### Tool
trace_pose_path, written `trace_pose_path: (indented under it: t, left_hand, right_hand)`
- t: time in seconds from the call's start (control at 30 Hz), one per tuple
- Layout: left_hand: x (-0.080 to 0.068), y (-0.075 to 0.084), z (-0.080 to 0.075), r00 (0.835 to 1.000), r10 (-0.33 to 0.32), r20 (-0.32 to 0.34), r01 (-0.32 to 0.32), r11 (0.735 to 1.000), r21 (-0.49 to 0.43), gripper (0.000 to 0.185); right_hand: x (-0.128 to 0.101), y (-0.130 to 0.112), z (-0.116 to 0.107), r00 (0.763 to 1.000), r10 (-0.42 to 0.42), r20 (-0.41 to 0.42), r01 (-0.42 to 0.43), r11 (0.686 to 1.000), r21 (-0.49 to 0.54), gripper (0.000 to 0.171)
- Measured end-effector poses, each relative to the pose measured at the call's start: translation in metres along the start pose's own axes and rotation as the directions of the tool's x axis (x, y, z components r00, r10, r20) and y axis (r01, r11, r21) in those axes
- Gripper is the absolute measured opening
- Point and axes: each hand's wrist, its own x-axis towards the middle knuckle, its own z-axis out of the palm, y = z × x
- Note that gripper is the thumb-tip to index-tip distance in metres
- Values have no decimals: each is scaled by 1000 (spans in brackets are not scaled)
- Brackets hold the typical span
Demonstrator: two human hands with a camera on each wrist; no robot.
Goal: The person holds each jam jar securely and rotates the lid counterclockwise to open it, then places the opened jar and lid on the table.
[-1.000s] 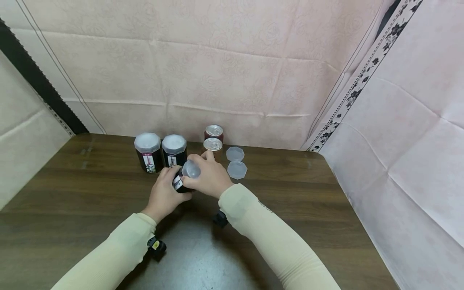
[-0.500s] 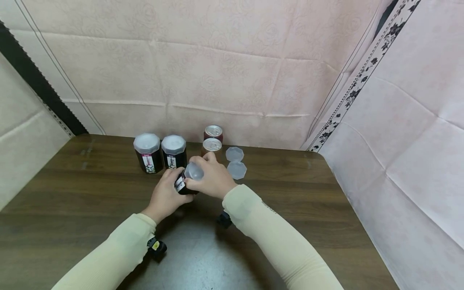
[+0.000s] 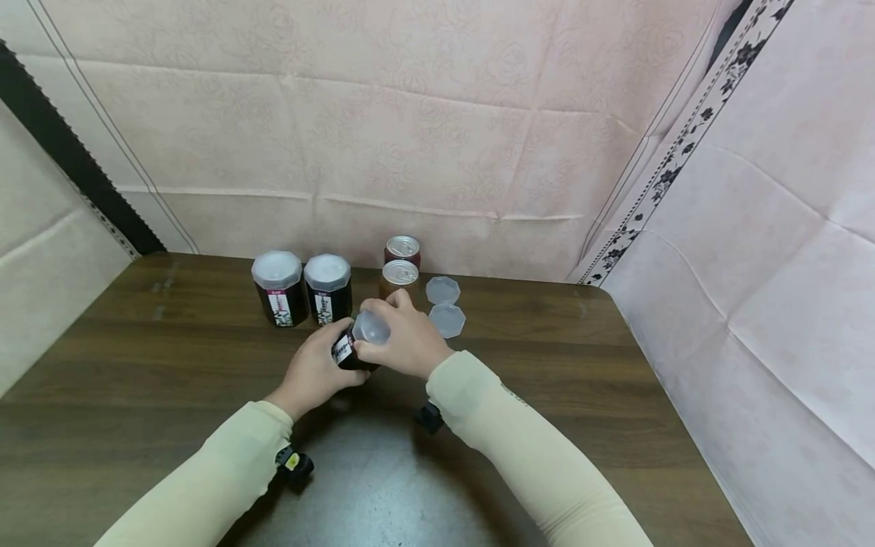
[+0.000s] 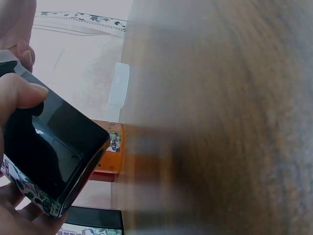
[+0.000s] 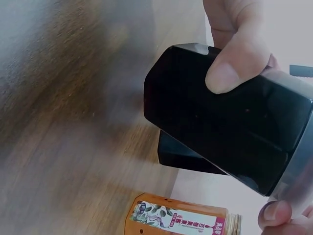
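A dark faceted jar with a white label is tilted between both hands near the table's middle. My left hand grips its body, and in the right wrist view that thumb presses on the glossy dark side. Over the jar's top sits a translucent plastic lid, with my right hand curled round it. Two more dark jars with frosted lids stand upright behind the left hand. Just past the right hand stands an orange jar with a silvery top.
A dark red jar with a silvery top stands behind the orange one, near the table's back edge. Two loose octagonal translucent lids lie flat to the right. Patterned cloth hangs behind the wooden table.
Both hands have shifted slightly right and nearer the wearer, bringing the tilted jar and its lid along. More of the orange jar shows behind the right hand.
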Motion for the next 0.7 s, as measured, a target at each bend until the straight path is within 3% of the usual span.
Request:
trace_pose_path:
  t: [0.23, 0.47, 0.7]
  left_hand:
    - [0, 1, -2, 996, -39, 76, 38, 999, 14, 75]
    - [-1, 3, -4, 989, -62, 134, 63, 998, -3, 79]
    - [-1, 3, -6, 989, -17, 147, 21, 999, -26, 74]
  right_hand:
    - [-5, 4, -3, 999, -33, 10, 33, 999, -31, 55]
    - [-9, 7, -4, 999, -36, 31, 36, 999, 7, 53]
    - [-13, 8, -6, 997, -66, 44, 66, 998, 6, 52]
